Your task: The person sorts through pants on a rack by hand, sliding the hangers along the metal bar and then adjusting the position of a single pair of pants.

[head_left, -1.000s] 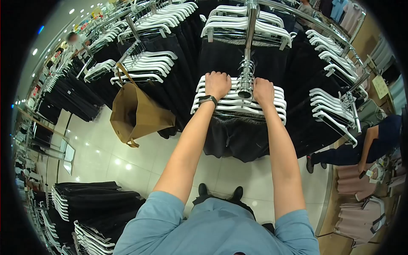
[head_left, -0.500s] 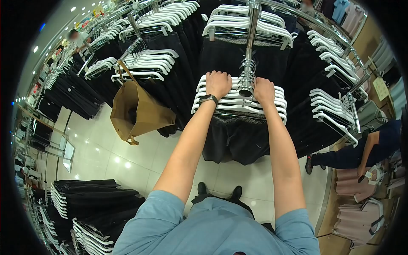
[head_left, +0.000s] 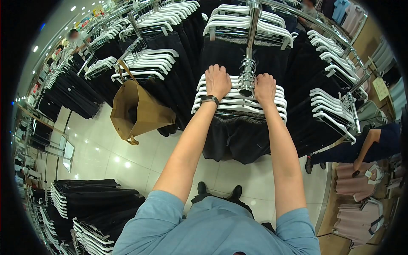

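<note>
Hands lay on a packed row of white plastic hangers (head_left: 238, 100) at the centre of the frame, one on each side of the shiny chrome rack arm (head_left: 247, 63). The left hand (head_left: 217, 80), with a dark watch at the wrist, rested flat with its fingers stretched over the tops of the hangers left of the arm. The right hand (head_left: 265, 87) did the same on the right, fingers extended and pressed down, not clenched around anything. Dark grey garments (head_left: 236, 138) hung from those hangers down toward the pale tiled floor (head_left: 127, 157).

At the centre left, a brown paper carrier bag (head_left: 138, 112) hung by its handle from a neighbouring rack; its mouth gaped open, and its dark inside could not be made out. At the right edge, another person in dark clothes (head_left: 374, 144) bent over a low display of folded pink garments (head_left: 361, 182).

Compared with half a second before, both hands had opened: the knuckles had been bunched into fists gripping the hangers, and now the fingers reached forward across them. The bag and racks had not moved.
</note>
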Tool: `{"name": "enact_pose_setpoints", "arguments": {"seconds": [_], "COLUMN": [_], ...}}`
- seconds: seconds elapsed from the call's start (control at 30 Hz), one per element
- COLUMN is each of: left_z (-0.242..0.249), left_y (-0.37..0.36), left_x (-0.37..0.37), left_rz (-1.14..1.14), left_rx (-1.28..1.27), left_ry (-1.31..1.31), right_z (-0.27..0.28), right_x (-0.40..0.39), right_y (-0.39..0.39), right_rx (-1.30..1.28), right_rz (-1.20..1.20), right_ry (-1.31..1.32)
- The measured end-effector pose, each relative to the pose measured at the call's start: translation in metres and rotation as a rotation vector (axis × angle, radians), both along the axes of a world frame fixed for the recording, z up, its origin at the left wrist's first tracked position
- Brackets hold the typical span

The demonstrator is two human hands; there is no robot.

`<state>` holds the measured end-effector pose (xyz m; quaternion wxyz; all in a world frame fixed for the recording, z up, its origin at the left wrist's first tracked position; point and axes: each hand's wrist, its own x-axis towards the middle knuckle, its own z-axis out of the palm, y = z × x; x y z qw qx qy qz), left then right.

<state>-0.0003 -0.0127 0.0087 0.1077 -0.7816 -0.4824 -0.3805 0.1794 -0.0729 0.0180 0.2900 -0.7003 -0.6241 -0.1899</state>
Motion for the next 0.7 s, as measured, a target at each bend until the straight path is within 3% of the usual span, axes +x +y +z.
{"name": "enact_pose_setpoints", "arguments": {"seconds": [0.37, 0.47, 0.5, 0.7], "left_z": [0.001, -0.01, -0.009, -0.011], "left_y": [0.0, 0.01, 0.01, 0.011], "left_x": [0.0, 0.003, 0.003, 0.002], "left_rz": [-0.033, -0.025, -0.025, -0.05], "left_rx": [-0.186, -0.222, -0.214, -0.277], "left_ry": [0.135, 0.148, 0.165, 0.176], "right_z": [0.008, -0.028, -0.021, 0.0], "right_x": [-0.002, 0.013, 0.013, 0.004], "right_y": [-0.003, 0.02, 0.017, 0.006], "right_rx": [-0.209, 0.009, -0.173, -0.272], "right_rz": [0.069, 0.171, 0.153, 0.136], "right_ry": [0.059, -0.022, 0.022, 0.09]}}
